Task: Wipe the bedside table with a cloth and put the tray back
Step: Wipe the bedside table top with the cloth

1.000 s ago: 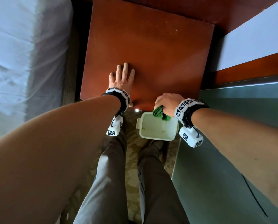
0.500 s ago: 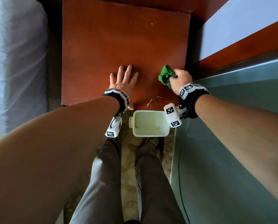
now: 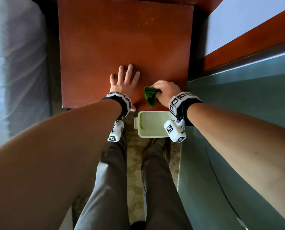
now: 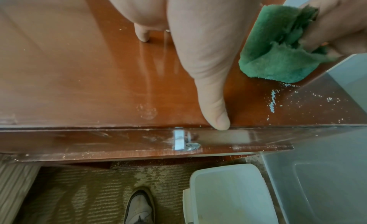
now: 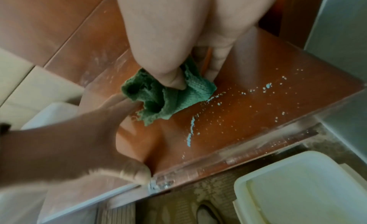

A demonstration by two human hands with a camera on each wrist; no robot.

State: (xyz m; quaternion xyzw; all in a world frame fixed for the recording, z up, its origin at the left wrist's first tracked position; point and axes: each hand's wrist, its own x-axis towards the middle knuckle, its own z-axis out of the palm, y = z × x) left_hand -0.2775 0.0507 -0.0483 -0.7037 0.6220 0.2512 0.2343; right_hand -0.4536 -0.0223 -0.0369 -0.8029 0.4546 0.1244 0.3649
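Note:
The reddish wooden bedside table (image 3: 122, 39) fills the upper middle of the head view. My left hand (image 3: 124, 80) lies flat on its near part, fingers spread, thumb (image 4: 214, 114) at the front edge. Just to its right, my right hand (image 3: 166, 93) grips a bunched green cloth (image 3: 149, 97) (image 4: 278, 51) (image 5: 166, 98) and presses it on the tabletop near the front right corner. White crumbs (image 5: 190, 131) (image 4: 273, 101) lie scattered beside the cloth. A pale plastic tray (image 3: 150, 125) (image 5: 298, 188) stands on the floor below the table's front edge.
A bed with white bedding (image 3: 14, 63) runs along the left. A grey-green glass surface (image 3: 238, 113) borders the table on the right, with a white and wood wall panel (image 3: 246, 30) behind. My legs and shoes (image 4: 139, 207) stand on patterned carpet (image 3: 135, 163).
My right hand carried the cloth from above the tray up to the table's right edge, then swept it back left and nearer the front. The left hand stayed flat.

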